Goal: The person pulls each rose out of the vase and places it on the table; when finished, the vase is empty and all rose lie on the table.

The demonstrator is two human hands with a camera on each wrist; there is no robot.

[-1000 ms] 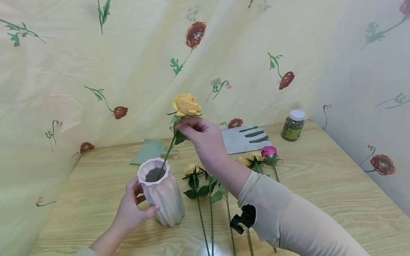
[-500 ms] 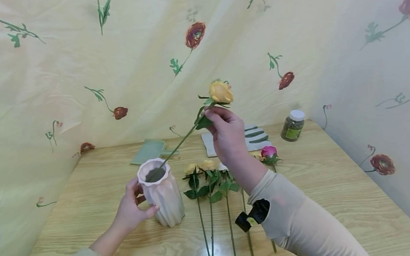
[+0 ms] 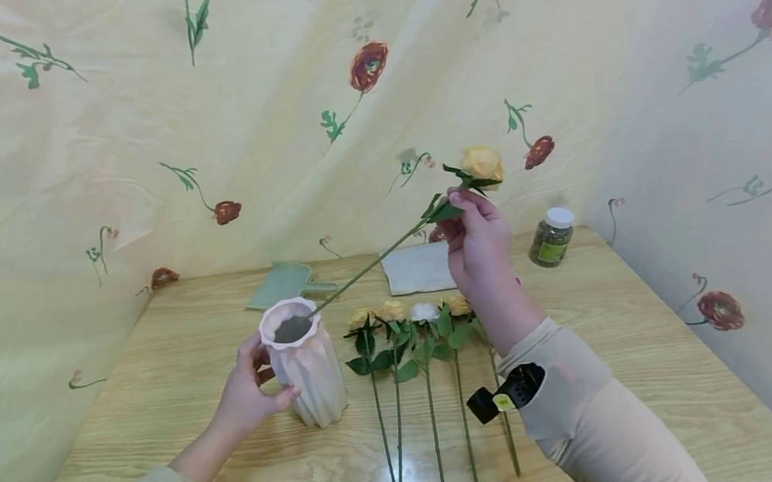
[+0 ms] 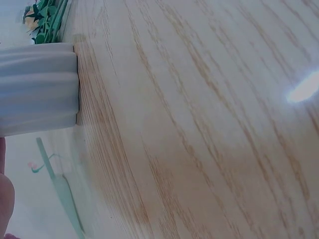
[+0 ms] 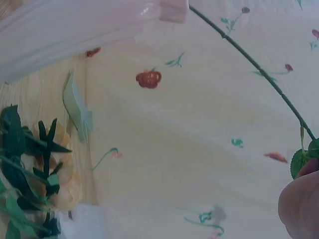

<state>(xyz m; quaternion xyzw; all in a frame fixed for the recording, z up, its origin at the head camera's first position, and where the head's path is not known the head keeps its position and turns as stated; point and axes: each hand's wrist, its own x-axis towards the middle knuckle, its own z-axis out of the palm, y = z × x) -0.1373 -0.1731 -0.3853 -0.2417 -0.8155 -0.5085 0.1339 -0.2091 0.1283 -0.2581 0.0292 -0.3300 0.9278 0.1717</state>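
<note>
My left hand (image 3: pixel 249 386) grips the side of a white fluted vase (image 3: pixel 317 379) that stands upright on the table. In the left wrist view the base of the vase (image 4: pixel 40 92) meets the wood. Up and to the right, my right hand (image 3: pixel 481 251) pinches a yellow rose (image 3: pixel 482 166) by its stem just under the bloom. Its long stem slants down left to the vase rim; whether the tip is still inside cannot be told. The right wrist view shows the green stem (image 5: pixel 259 69) meeting the mouth of the vase (image 5: pixel 174 11).
Several roses lie in a row right of the vase, among them a white rose (image 3: pixel 424 312) and a yellow rose (image 3: pixel 391 312). Behind are a green dustpan (image 3: pixel 280 284), a pale glove (image 3: pixel 418 269) partly covered by my arm, and a jar (image 3: pixel 552 237) with a white lid.
My right hand has moved right with the yellow rose, and the stem has tilted lower and slid outward over the vase rim. The left hand and the vase stay put.
</note>
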